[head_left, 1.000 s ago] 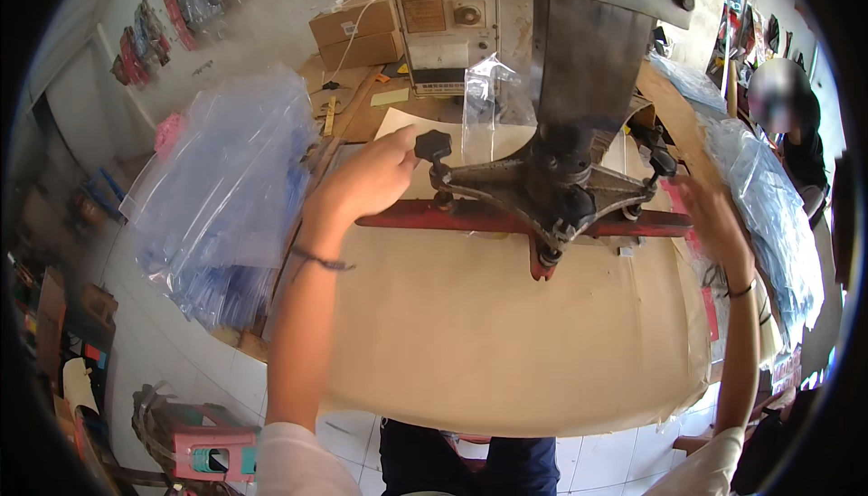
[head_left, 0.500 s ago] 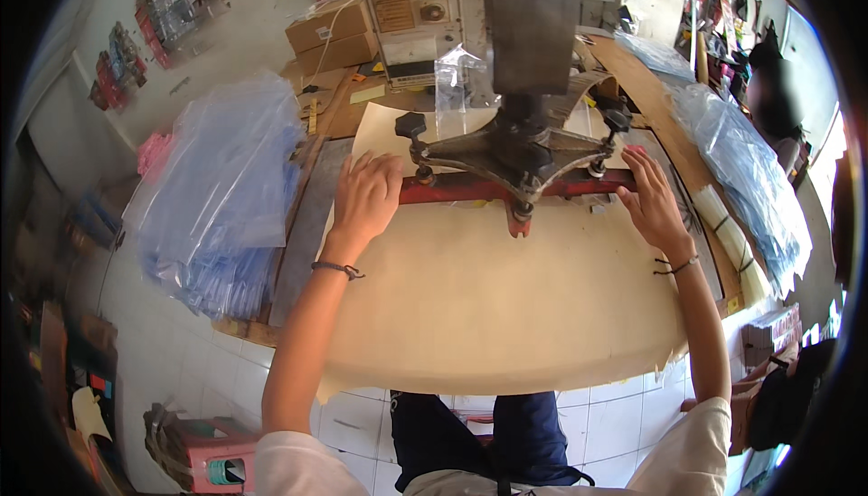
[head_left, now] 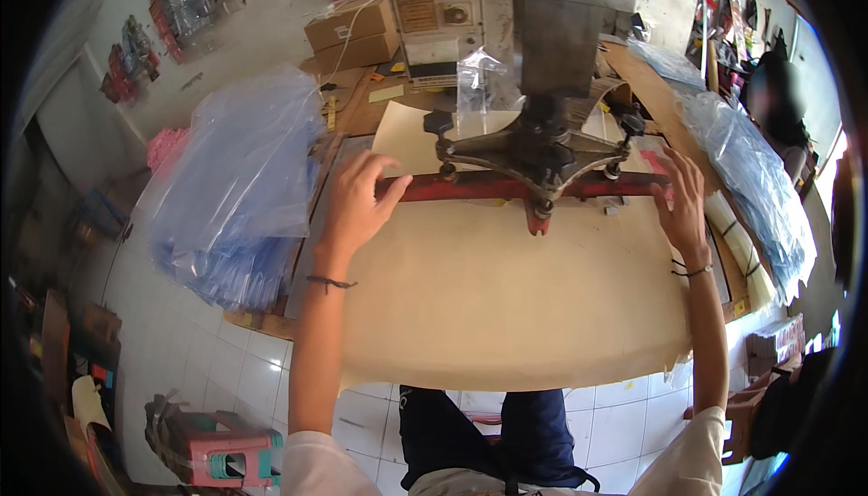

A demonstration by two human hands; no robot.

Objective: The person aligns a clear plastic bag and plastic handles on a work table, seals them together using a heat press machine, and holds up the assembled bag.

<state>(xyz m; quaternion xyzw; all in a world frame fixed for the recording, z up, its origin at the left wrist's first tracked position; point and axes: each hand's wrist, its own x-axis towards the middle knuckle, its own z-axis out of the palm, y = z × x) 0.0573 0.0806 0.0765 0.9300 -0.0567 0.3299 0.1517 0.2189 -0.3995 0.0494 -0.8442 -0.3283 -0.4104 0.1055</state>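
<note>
While red bar [head_left: 470,187] lies crosswise, fingers [head_left: 363,170] flank ends.

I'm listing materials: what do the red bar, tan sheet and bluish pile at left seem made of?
Red bar: probably painted metal, colour patchy and worn.
Tan sheet: likely paper or card, matte and opaque.
Bluish pile: apparently plastic film, glossy, translucent, light-streaked.

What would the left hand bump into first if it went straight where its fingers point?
Most likely the red bar: the left hand has its fingers bent inward, and its thumb overlaps that bar in the picture. Depth is unclear, so it might pass over.
</note>
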